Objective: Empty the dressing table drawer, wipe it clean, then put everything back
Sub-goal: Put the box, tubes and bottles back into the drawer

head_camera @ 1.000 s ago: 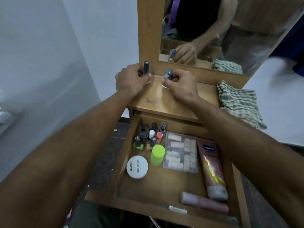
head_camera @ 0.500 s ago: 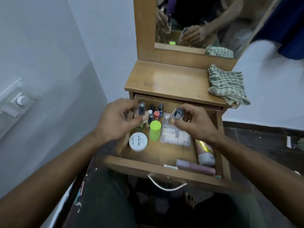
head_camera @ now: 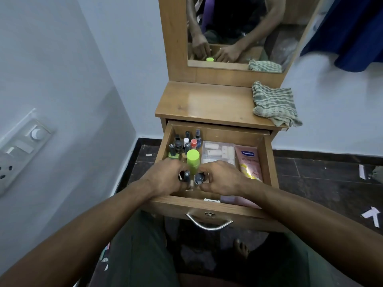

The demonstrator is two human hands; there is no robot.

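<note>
The wooden drawer of the dressing table stands pulled out. My left hand grips a small dark nail polish bottle low inside the drawer's front part. My right hand pinches another small bottle with a round dark cap right beside it. Behind my hands stands a green-capped bottle. Several nail polish bottles cluster in the back left corner. A clear plastic box and a pink Vaseline tube lie to the right.
A striped green cloth lies on the right of the tabletop. The mirror stands behind it. A white wall with a switch panel is at the left. The drawer handle faces my legs.
Both hands came down from the tabletop with the two small bottles and now sit low in the drawer's front, in front of the green-capped bottle.
</note>
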